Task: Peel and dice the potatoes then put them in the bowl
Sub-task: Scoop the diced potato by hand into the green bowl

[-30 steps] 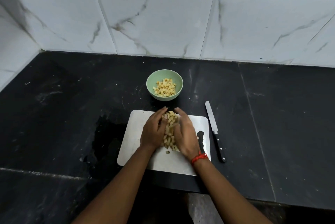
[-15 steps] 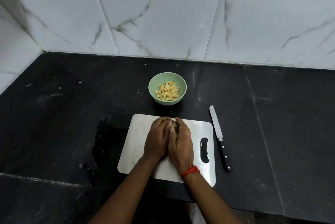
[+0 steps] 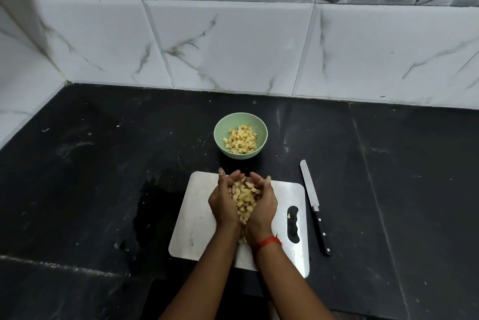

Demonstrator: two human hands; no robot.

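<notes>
Pressed flat on the cutting board (image 3: 197, 229) moments before, the potato dice (image 3: 243, 197) were now lifted — cupped in left hand (image 3: 224, 203) and right hand (image 3: 263, 207), fingers curled close — for the bowl (image 3: 228, 125).

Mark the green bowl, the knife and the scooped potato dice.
green bowl (image 3: 224, 126): head view, bare left inner wall.
knife (image 3: 308, 184): head view, middle of the blade.
scooped potato dice (image 3: 243, 197): head view, middle of the pile.
</notes>
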